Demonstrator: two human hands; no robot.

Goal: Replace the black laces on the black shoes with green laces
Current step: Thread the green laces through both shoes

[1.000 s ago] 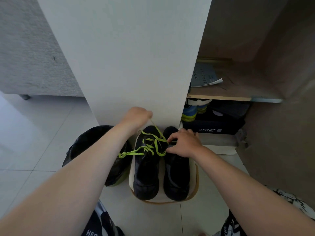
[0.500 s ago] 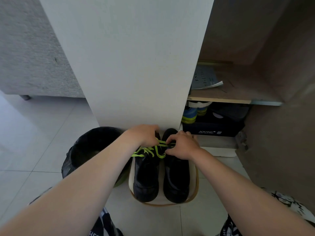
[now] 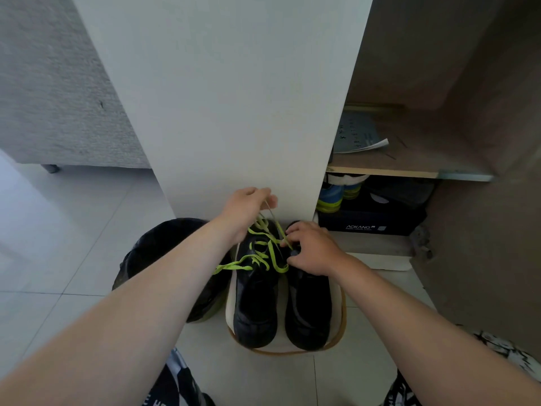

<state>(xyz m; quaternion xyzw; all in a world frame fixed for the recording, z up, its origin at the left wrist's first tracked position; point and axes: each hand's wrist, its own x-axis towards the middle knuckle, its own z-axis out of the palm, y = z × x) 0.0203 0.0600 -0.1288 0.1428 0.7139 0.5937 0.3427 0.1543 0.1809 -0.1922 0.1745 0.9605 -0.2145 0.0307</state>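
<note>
Two black shoes stand side by side on a white board with a tan rim (image 3: 342, 323), toes toward me. The left shoe (image 3: 255, 300) carries a green lace (image 3: 265, 253) threaded across its eyelets, with one loose end trailing off to the left. My left hand (image 3: 247, 209) is raised above the shoe's back and pinches an end of the green lace, pulling it taut. My right hand (image 3: 310, 247) rests on the tongue area of the right shoe (image 3: 307, 312) and pinches the lace at the left shoe's right edge.
A black-lined bin (image 3: 164, 259) stands just left of the shoes. A white cabinet panel (image 3: 234, 98) rises directly behind them. To the right, an open cupboard holds a shelf with a booklet (image 3: 357, 136), a dark shoebox (image 3: 369, 224) and other shoes (image 3: 330, 197).
My left hand has lifted up and back from the shoe's eyelets, drawing the green lace end taut. My right hand has stayed at the lace on the right side.
</note>
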